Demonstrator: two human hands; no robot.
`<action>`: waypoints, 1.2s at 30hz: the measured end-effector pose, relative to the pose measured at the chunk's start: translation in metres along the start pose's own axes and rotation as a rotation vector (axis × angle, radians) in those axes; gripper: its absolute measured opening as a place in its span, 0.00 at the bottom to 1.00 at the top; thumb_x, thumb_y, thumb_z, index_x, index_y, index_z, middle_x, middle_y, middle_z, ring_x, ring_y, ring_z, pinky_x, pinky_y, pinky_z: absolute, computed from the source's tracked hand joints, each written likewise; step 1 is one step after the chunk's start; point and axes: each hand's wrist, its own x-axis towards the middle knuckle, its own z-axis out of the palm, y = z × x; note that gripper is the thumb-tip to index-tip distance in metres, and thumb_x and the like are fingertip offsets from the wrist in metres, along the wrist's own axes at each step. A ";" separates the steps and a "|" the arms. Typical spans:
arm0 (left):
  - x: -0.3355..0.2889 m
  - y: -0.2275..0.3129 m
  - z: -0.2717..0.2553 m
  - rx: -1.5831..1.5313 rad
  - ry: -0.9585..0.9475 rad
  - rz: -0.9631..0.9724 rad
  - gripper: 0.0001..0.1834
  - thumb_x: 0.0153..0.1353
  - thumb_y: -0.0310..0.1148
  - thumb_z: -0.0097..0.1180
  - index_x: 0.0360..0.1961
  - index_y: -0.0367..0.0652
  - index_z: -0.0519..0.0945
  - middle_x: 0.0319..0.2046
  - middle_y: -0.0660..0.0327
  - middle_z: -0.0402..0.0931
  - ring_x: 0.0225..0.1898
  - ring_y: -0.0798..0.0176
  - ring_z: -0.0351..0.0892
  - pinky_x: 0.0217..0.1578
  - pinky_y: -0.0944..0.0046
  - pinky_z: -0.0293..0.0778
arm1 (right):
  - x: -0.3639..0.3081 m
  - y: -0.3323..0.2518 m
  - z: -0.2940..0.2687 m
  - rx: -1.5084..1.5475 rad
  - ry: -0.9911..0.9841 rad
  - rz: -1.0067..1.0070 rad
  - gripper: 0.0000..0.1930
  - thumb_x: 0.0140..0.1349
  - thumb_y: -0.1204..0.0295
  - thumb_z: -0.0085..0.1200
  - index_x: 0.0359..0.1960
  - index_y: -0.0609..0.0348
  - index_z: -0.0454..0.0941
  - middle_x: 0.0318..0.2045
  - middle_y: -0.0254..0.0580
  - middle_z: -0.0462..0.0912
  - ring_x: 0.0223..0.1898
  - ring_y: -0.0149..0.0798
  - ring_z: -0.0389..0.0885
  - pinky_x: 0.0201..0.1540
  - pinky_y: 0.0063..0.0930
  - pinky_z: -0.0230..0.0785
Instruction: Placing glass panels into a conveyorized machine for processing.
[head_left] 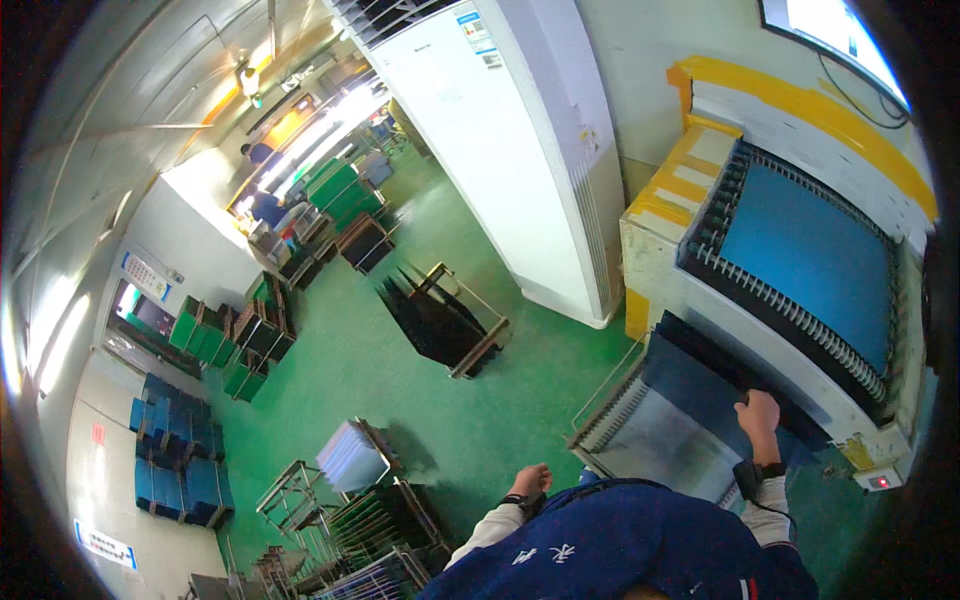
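Observation:
My right hand (758,412), with a dark band at the wrist, is closed at the edge of a dark blue panel (690,385). That panel is in a wire-sided rack (612,415) low in front of the white machine; a pale grey area (655,445) shows beside it. Several dark sheets stand along the rack's far side. To the left, my left hand (532,478) hangs over the green floor with its fingers curled. Nothing shows in it, and it is apart from the rack.
The white machine (650,270) carries a blue sheet (810,255) between rows of rollers. A tall white air conditioner (490,140) stands beside it. On the floor are a rack of black panels (435,320) and crowded racks (380,525) at lower left. Blue panels (180,450) line the left wall.

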 end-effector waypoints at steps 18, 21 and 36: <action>-0.006 -0.002 0.001 -0.062 -0.058 0.038 0.09 0.65 0.31 0.46 0.26 0.43 0.68 0.21 0.62 0.63 0.19 0.63 0.64 0.18 0.63 0.64 | -0.009 -0.015 -0.023 0.049 -0.081 0.062 0.21 0.47 0.63 0.63 0.42 0.62 0.80 0.41 0.53 0.81 0.45 0.51 0.79 0.49 0.40 0.69; -0.007 -0.001 0.002 -0.064 -0.048 0.035 0.08 0.65 0.31 0.46 0.28 0.41 0.69 0.22 0.61 0.64 0.20 0.62 0.66 0.18 0.62 0.66 | -0.011 -0.017 -0.027 0.043 -0.089 0.065 0.20 0.47 0.64 0.63 0.41 0.62 0.80 0.40 0.53 0.81 0.45 0.51 0.79 0.49 0.40 0.70; -0.012 0.003 0.015 0.020 0.047 0.037 0.08 0.65 0.31 0.47 0.28 0.42 0.68 0.22 0.63 0.65 0.20 0.64 0.66 0.18 0.64 0.63 | -0.003 0.001 0.000 0.027 0.031 0.010 0.15 0.46 0.63 0.63 0.31 0.60 0.80 0.32 0.52 0.81 0.39 0.53 0.79 0.42 0.43 0.70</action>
